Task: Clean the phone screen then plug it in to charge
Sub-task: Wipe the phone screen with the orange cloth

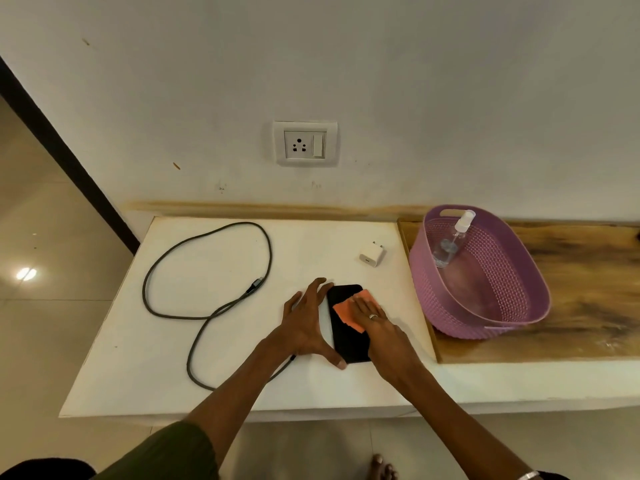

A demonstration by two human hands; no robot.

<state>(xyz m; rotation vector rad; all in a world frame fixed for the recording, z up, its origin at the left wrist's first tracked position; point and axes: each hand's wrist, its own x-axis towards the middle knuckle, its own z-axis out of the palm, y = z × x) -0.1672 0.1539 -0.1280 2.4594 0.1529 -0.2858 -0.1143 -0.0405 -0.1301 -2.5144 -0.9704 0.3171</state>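
Observation:
A black phone (pixel 348 344) lies screen up on the white tabletop (pixel 214 358). My left hand (pixel 306 323) braces the phone's left edge, index finger at the top corner and thumb at the bottom. My right hand (pixel 379 330) presses an orange cloth (pixel 346 315) flat on the upper part of the screen. A dark charging cable (pixel 207 271) lies looped to the left, with one plug end (pixel 254 285) showing. Behind the phone rests a white charger adapter (pixel 372 255). A wall socket (pixel 304 143) with a switch is on the wall above.
A purple plastic basket (pixel 502 317) stands on the wooden slab (pixel 588 306) at the right, with a clear spray bottle (pixel 450 242) leaning inside it. The table's front edge is near my body. Tiled floor lies to the left.

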